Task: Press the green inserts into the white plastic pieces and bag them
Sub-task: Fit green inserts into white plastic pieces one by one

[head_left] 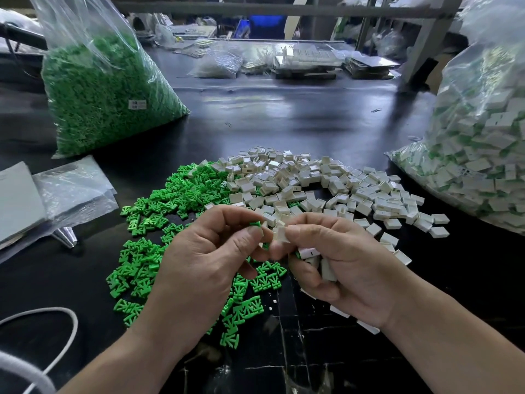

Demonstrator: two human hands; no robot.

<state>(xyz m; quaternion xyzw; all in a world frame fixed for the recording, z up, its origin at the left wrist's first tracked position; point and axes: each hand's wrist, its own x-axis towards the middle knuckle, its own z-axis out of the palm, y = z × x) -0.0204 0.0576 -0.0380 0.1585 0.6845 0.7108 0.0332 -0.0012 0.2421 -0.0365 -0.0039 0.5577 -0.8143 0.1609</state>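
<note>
My left hand (199, 251) pinches a green insert (254, 224) between thumb and forefinger. My right hand (338, 257) grips a white plastic piece (279, 233) at its fingertips, touching the insert, and holds several more white pieces (326, 268) in its palm. A loose pile of green inserts (147, 223) spreads over the black table on the left and under my hands. The pile of white pieces (312, 183) lies just beyond my hands, spreading right.
A big clear bag of green inserts (105, 89) stands at far left. A large clear bag of assembled white pieces (477, 149) sits at right. Flat plastic bags (74, 189) lie at left, a white cord (56, 317) at lower left. Clutter lines the table's far side.
</note>
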